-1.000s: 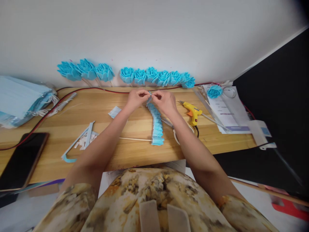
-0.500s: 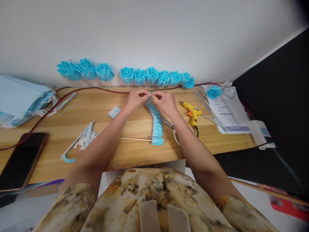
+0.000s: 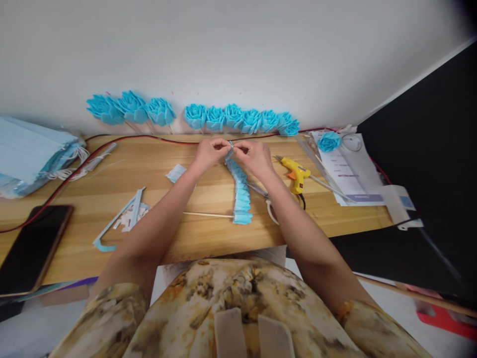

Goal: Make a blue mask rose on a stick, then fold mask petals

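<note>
Though details blur, hands (image 3: 213, 150) (image 3: 255, 156) pinch — apparently — blue material (image 3: 229, 154).

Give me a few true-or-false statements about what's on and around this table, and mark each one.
1. The left hand and the right hand both hold a small blue piece. True.
2. The glue gun is green. False: the glue gun is yellow.
3. A phone lies at the left of the table. True.
4. The lone blue flower on the right rests on the phone. False: it lies on papers.
5. A thin stick reaches the near end of the pleated blue strip. True.
</note>
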{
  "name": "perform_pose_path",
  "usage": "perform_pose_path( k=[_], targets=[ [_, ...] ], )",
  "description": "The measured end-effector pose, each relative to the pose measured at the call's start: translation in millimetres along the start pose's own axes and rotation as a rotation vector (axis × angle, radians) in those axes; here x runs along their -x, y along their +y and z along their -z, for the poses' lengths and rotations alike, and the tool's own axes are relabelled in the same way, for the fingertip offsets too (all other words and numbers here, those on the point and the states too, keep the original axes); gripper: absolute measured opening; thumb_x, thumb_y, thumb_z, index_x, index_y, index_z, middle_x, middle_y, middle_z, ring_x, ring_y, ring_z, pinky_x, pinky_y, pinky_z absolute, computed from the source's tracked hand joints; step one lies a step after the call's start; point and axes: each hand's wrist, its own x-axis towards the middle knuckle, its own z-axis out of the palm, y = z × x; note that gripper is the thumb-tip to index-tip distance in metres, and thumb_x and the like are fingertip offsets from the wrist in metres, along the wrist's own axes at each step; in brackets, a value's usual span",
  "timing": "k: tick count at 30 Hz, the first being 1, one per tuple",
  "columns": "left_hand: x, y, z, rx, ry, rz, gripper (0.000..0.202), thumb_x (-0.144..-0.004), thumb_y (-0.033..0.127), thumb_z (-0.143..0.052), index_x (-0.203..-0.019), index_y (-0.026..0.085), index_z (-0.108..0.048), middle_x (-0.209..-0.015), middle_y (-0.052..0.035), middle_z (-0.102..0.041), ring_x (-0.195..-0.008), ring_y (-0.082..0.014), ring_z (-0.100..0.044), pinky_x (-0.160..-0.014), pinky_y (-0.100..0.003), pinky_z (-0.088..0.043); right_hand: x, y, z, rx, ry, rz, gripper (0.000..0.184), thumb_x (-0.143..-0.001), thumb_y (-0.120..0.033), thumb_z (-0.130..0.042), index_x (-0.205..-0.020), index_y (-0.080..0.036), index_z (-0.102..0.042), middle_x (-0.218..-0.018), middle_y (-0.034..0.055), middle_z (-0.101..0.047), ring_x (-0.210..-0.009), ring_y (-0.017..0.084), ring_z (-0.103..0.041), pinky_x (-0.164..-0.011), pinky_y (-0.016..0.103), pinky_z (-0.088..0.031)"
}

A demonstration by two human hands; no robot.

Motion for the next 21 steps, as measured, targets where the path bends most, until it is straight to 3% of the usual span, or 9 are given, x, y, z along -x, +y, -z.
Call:
perform_pose_path(
  k=[10,21],
  targets=[
    [0.0,2.0,1.7,-0.05,-0.015,-0.028,0.008,-0.076,0.023,-0.069,-0.073,0.018,-0.075,-0.078,-0.0033,-0.073,-0.075,-0.0167,-0.064,-0.073,-0.028,-0.048,0.5,-3.0,-4.1,0.173,0.051,0.08,0.021,-0.089,-0.022,-0.058,-0.084,-0.02,-0.078,-0.083,0.0054,-0.077,-0.078,0.021,-0.066,-0.076,0.032,-0.043],
    [-0.2,1.9,0.2,0.081,-0.025,0.045,0.007,-0.076,0.022,-0.067,-0.074,0.018,-0.071,-0.074,-0.0004,-0.069,-0.069,-0.0133,-0.06,-0.069,-0.025,-0.047,-0.8,5.2,-2.5,-0.145,0.029,-0.065,0.022,-0.088,-0.026,-0.059,-0.09,-0.018,-0.079,-0.082,0.0025,-0.078,-0.073,0.018,-0.067,-0.068,0.028,-0.045]
  ],
)
